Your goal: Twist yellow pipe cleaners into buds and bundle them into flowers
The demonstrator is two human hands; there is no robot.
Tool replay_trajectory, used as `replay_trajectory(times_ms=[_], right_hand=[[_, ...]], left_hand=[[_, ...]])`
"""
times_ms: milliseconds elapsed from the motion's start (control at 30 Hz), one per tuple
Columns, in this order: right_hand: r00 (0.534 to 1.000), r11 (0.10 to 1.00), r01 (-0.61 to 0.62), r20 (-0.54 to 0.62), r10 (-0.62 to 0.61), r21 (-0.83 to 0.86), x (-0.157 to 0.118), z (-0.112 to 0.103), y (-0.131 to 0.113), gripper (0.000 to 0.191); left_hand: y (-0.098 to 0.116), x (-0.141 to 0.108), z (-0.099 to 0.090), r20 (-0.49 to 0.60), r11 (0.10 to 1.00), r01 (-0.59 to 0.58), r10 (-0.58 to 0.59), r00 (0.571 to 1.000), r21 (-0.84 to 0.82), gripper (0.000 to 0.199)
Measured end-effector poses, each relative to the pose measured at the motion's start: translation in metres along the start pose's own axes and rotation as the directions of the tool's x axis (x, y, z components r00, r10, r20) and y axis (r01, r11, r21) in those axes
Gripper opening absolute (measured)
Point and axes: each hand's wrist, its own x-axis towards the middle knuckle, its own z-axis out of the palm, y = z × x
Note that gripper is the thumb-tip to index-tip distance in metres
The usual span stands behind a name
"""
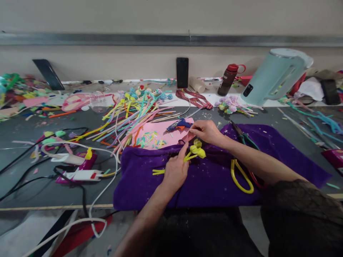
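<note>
The left hand (175,170) has its grip around the stems of a yellow flower (197,150), just above a purple cloth (150,194) on the desk (45,198). The right hand (207,132) is beside the back of a blue glue gun (176,125), fingertips close together; whether its grip holds anything, I cannot tell. The glue gun lies on a pink sheet (151,129), near small scattered clippings (154,140).

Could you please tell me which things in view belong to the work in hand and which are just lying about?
Likely in the work:
- yellow flower, held in the left hand
- purple cloth beneath
- glue gun
- loose fuzzy stems

Apparently just lying about:
- kettle
- red-capped bottle
- middle phone
- lanyard
</note>
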Motion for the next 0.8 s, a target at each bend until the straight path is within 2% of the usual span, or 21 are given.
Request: replay_trajectory(times_ms=[100,200,300,367,467,533,567,667,800], right_hand=[[1.000,1.000,0.013,-0.024,-0.013,0.025,-0.001,-0.002,-0.004,0.017],[1.000,1.000,-0.001,-0.005,0.001,0.022,-0.007,-0.006,-0.006,0.019],[0.999,1.000,-0.001,0.047,0.000,0.006,-0.018,-0.009,-0.003,0.021],[0.994,0.999,0.033,0.102,-0.029,-0.038,-0.029,-0.009,0.001,0.021],[0.965,0.967,0.186,0.219,-0.146,-0.174,-0.045,-0.004,0.008,0.023],[0.928,0.902,0.324,0.282,-0.243,-0.286,-0.055,0.002,0.010,0.027],[0.908,0.861,0.382,0.308,-0.283,-0.336,-0.059,0.004,0.011,0.029],[0.880,0.777,0.456,0.346,-0.324,-0.433,-0.065,0.011,0.011,0.028],[0.905,0.777,0.393,0.356,-0.232,-0.492,-0.060,0.013,0.006,0.020]], left_hand=[[-0.001,-0.001,0.000,0.042,0.995,-0.090,0.089,0.995,0.034,0.055],[-0.006,-0.002,-0.006,-0.005,0.991,-0.119,0.119,0.993,-0.054,0.050],[-0.012,-0.006,-0.018,-0.115,0.980,-0.007,-0.016,0.993,-0.197,0.046],[-0.015,-0.010,-0.028,-0.126,0.931,0.094,-0.147,0.981,-0.352,0.042],[-0.019,-0.017,-0.042,-0.008,0.737,0.230,-0.304,0.953,-0.636,0.042],[-0.021,-0.020,-0.050,0.049,0.614,0.266,-0.347,0.937,-0.743,0.045],[-0.022,-0.020,-0.053,0.051,0.580,0.265,-0.357,0.933,-0.770,0.045],[-0.025,-0.019,-0.059,0.003,0.560,0.227,-0.372,0.928,-0.797,0.045],[-0.031,-0.016,-0.066,-0.052,0.622,0.198,-0.359,0.932,-0.757,0.045]])
